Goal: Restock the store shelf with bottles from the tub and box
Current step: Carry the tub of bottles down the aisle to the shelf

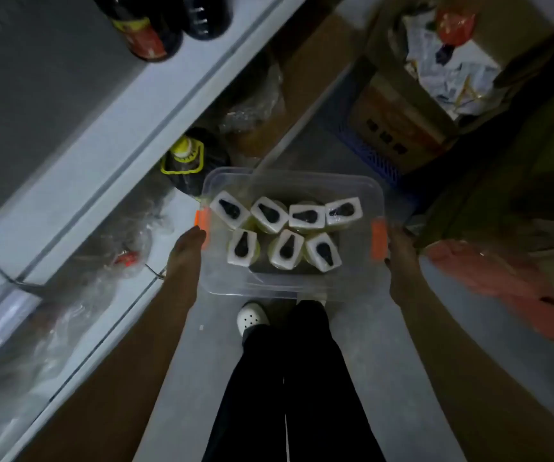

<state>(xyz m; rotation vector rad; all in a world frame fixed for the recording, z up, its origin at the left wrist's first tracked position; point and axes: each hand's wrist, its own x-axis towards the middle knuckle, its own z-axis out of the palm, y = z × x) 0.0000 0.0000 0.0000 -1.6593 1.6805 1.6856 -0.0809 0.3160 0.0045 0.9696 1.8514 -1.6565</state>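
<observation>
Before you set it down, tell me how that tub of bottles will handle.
Likely heavy: seven bottles sit in the tub, left hand and right hand at its ends. Clear walls may flex. Loose bottles could tip.

Dim, low light, frame motion-blurred. Smooth grey floor (362, 345) in a narrow aisle. White metal shelving (112, 135) runs along the left, grey back panel (29, 78) behind. Printed cardboard carton (399, 128) touches a blue mesh crate (365, 145) ahead.
</observation>
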